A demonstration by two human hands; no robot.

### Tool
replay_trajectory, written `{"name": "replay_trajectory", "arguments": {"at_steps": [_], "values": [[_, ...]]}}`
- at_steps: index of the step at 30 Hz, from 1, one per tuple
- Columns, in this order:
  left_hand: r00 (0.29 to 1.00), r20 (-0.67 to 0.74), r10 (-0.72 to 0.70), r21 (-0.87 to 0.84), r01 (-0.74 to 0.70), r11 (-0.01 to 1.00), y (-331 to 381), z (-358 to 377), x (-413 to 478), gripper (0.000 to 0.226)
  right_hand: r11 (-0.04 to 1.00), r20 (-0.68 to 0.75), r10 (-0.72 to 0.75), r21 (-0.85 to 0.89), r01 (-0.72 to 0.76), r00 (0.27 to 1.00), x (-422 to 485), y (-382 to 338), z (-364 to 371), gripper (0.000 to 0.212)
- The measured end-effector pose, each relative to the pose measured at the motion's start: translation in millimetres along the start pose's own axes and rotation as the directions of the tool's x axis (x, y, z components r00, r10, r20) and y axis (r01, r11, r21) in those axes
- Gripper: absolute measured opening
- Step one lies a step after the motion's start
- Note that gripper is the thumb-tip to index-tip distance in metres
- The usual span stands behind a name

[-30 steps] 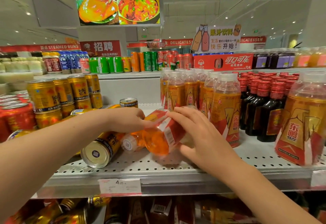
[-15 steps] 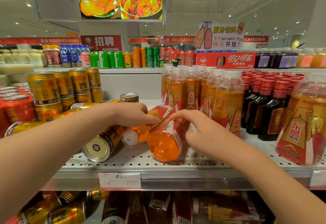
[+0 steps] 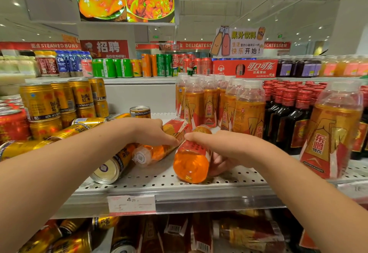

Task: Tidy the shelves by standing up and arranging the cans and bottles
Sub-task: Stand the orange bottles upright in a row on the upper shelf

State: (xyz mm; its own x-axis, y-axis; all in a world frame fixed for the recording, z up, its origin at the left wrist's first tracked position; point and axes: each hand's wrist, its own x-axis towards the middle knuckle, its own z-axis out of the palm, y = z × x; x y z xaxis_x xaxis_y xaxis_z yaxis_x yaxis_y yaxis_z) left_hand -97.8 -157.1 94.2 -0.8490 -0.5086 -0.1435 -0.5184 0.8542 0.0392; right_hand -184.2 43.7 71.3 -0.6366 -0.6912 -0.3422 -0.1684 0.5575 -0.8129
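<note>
Two orange drink bottles lie on the white perforated shelf (image 3: 159, 183). My right hand (image 3: 223, 149) grips one bottle (image 3: 191, 163), its orange base toward me and its far end lifted. My left hand (image 3: 153, 131) holds the other bottle (image 3: 151, 151), which lies with its clear cap pointing toward me. A gold Red Bull can (image 3: 113, 165) lies on its side just left of that bottle. More gold cans (image 3: 79, 128) lie toppled behind my left forearm.
Upright orange bottles (image 3: 219, 101) stand in rows behind my hands, with one more (image 3: 330, 131) at the front right. Dark bottles with red caps (image 3: 286, 113) fill the right. Stacked gold cans (image 3: 59, 97) stand at the left. A lone small can (image 3: 140, 112) stands at the back.
My right hand has turned its bottle so the base faces me and has closed round it from above. My left hand has stayed on the other lying bottle.
</note>
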Motion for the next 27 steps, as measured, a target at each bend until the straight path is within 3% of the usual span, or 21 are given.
{"name": "replay_trajectory", "arguments": {"at_steps": [3,5,7,9,11,13,15,20,25,27], "values": [[0.999,-0.026,0.022,-0.025,-0.022,0.999,1,4,0,0.076,0.987,0.038,-0.004,0.160,-0.002,0.999,2,3,2,0.078],[0.998,-0.056,0.028,-0.063,-0.031,0.998,0,7,-1,0.067,0.987,0.001,-0.059,0.150,0.059,0.998,4,7,2,0.079],[0.996,-0.084,0.029,-0.124,-0.040,0.992,-1,8,-3,0.065,0.980,-0.051,-0.131,0.143,0.137,0.990,5,12,5,0.075],[0.994,-0.102,0.045,-0.205,-0.065,0.977,-1,9,-4,0.069,0.948,-0.119,-0.184,0.240,0.209,0.976,6,16,9,0.071],[0.991,-0.117,0.069,-0.302,-0.101,0.948,-1,10,-5,0.080,0.902,-0.224,-0.245,0.304,0.306,0.943,7,19,13,0.085],[0.986,-0.149,0.068,-0.363,-0.119,0.924,-1,9,-5,0.082,0.885,-0.298,-0.340,0.220,0.411,0.892,5,19,12,0.099],[0.984,-0.168,0.063,-0.383,-0.124,0.915,-2,8,-5,0.075,0.873,-0.293,-0.426,0.113,0.474,0.856,-1,19,11,0.100],[0.982,-0.176,0.075,-0.389,-0.139,0.911,1,0,-11,0.067,0.836,-0.305,-0.535,-0.061,0.545,0.787,-12,29,14,0.062],[0.994,-0.096,0.057,-0.337,-0.087,0.938,8,-18,-23,0.065,0.825,-0.399,-0.555,-0.154,0.543,0.730,-13,47,17,0.081],[0.998,0.005,0.064,-0.408,-0.057,0.911,10,-25,-27,0.054,0.827,-0.426,-0.548,-0.148,0.542,0.720,-11,50,18,0.085]]}}
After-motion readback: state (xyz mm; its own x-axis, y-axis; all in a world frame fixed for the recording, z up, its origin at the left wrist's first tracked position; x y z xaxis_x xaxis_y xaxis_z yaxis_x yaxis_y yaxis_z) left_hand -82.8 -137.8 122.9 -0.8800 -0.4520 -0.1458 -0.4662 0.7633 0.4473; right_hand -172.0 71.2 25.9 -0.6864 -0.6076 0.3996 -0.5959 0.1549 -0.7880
